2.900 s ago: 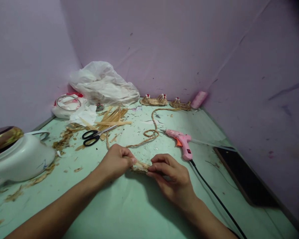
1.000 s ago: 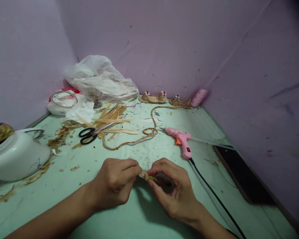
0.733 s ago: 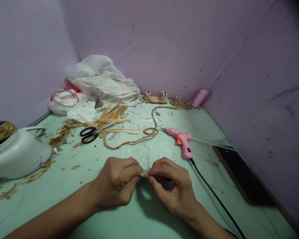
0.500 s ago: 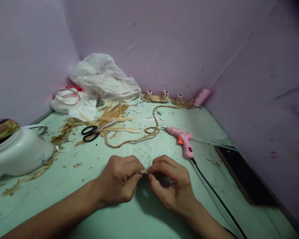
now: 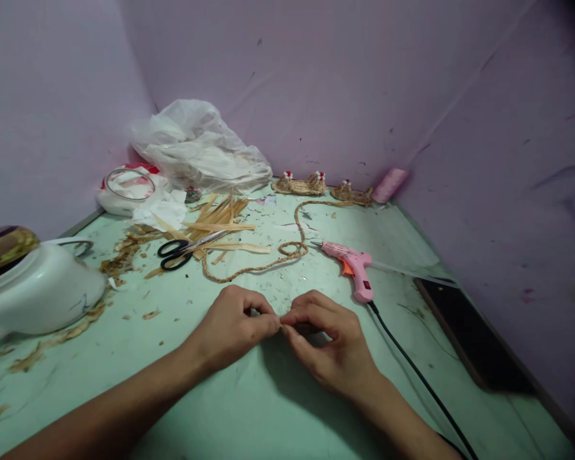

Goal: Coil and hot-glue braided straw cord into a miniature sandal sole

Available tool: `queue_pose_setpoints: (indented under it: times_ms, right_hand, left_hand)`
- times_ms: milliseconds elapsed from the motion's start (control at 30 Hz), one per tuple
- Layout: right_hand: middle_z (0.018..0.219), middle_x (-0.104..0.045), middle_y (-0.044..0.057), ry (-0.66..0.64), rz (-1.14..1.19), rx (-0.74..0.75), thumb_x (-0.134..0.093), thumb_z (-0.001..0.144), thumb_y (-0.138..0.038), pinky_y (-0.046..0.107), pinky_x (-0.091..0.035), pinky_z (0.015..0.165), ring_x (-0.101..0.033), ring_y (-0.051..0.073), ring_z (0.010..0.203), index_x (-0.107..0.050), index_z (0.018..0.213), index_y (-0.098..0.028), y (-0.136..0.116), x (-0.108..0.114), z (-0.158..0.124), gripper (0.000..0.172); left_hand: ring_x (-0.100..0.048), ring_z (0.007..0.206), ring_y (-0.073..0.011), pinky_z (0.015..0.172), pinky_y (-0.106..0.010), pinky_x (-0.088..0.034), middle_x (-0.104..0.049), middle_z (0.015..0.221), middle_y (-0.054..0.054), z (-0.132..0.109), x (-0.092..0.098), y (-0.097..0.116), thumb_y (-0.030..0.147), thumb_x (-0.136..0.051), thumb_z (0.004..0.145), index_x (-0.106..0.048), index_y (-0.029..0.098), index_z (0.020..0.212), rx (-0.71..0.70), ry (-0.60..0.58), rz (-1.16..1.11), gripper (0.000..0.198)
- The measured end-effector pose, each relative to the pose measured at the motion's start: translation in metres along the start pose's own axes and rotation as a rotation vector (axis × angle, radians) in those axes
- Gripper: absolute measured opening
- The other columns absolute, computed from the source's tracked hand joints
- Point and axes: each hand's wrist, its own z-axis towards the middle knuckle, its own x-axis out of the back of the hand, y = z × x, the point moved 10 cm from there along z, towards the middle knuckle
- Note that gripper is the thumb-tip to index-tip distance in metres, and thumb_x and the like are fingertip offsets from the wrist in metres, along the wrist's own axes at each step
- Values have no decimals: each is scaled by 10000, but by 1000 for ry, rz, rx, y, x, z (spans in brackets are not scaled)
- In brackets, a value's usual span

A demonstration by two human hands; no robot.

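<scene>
My left hand (image 5: pixel 242 326) and my right hand (image 5: pixel 328 335) meet fingertip to fingertip above the front of the pale green table (image 5: pixel 225 421). Both are closed in a pinch. Whatever lies between the fingers is almost wholly covered, too small to make out now. Beyond them a twisted fibre cord (image 5: pixel 242 273) curls across the surface, with a loop in its middle. Right of the cord lies a pink glue gun (image 5: pixel 347 259) with an orange trigger. Black-handled scissors (image 5: pixel 177 253) rest by a pile of dry, straw-coloured strips (image 5: pixel 220 217).
A white pot (image 5: pixel 43 291) stands at left near brown scraps. Behind are a white plastic bag (image 5: pixel 201 150), a tape roll (image 5: pixel 129 185), small woven sandals with beads (image 5: pixel 299 186) and a pink spool (image 5: pixel 390 185). A dark phone (image 5: pixel 474 338) and the gun's black cable (image 5: pixel 412 364) lie right.
My left hand has turned and shifted its grip, its fingers now against my right fingertips. The small straw-coloured piece that showed between the hands is now covered. Objects on the table stay put.
</scene>
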Motion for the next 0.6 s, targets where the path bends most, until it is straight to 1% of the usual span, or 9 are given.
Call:
queue_pose_setpoints:
  times_ms: [67,133,200,233,267,400,467,533,600]
  right_hand:
    - [746,-618,47,-32,29,-51,-604,761,-123,222,-464,526,-590,120,628,-682,763,-159,7,-2,-1,86]
    - [802,-639,56,-50,47,-98,-627,768,-153,234,-485,555,-603,130,659,-682,841,-167,14,0,-2,92]
    - [883,-655,70,-62,64,-117,-672,744,-178,255,-509,609,-616,146,711,-661,958,-170,17,6,-1,214]
    - [915,-656,74,-66,73,-116,-696,728,-189,266,-517,639,-619,153,735,-647,1000,-171,18,9,0,277]
    - [935,-655,76,-67,79,-110,-711,717,-198,277,-519,670,-621,160,762,-639,1011,-174,18,13,1,304]
    - [907,-654,67,-13,54,-27,-679,745,-169,310,-500,773,-614,181,859,-646,897,-189,11,29,5,157]
    - [887,-652,68,-14,8,36,-649,753,-131,304,-498,741,-610,179,841,-648,863,-189,6,27,5,124]
    - [829,-649,57,-52,-50,75,-627,761,-114,284,-489,657,-602,165,755,-646,839,-189,5,18,5,110]
    - [765,-646,43,-83,-115,91,-602,777,-109,276,-468,606,-587,157,693,-636,814,-191,6,11,4,96]
  left_hand:
    - [-452,564,-134,536,-250,-333,-560,534,3,2,-3,-6,306,-581,557,-651,133,578,87,-23,-78,188]
    - [-432,554,-128,530,-250,-319,-535,521,9,3,-3,-9,306,-582,527,-635,128,561,131,-28,-103,189]
    - [-414,547,-125,525,-252,-303,-514,514,11,3,-3,-10,311,-569,520,-628,124,557,144,-30,-97,200]
    - [-405,545,-124,523,-253,-295,-502,510,12,4,-2,-11,316,-560,521,-622,124,550,142,-23,-94,204]
    - [-396,544,-123,522,-255,-287,-488,506,14,4,-1,-11,324,-554,524,-615,125,542,138,-9,-94,209]
    - [-375,535,-119,515,-254,-269,-447,486,21,8,3,-16,350,-570,527,-594,129,511,133,28,-122,223]
    - [-348,512,-108,498,-248,-249,-424,465,28,9,2,-17,336,-569,521,-588,131,497,149,25,-135,207]
    - [-313,490,-97,479,-244,-222,-401,447,36,10,2,-18,323,-558,516,-588,133,490,172,32,-140,194]
    - [-291,480,-93,467,-242,-202,-381,434,42,10,2,-18,318,-553,510,-585,137,486,189,41,-141,186]
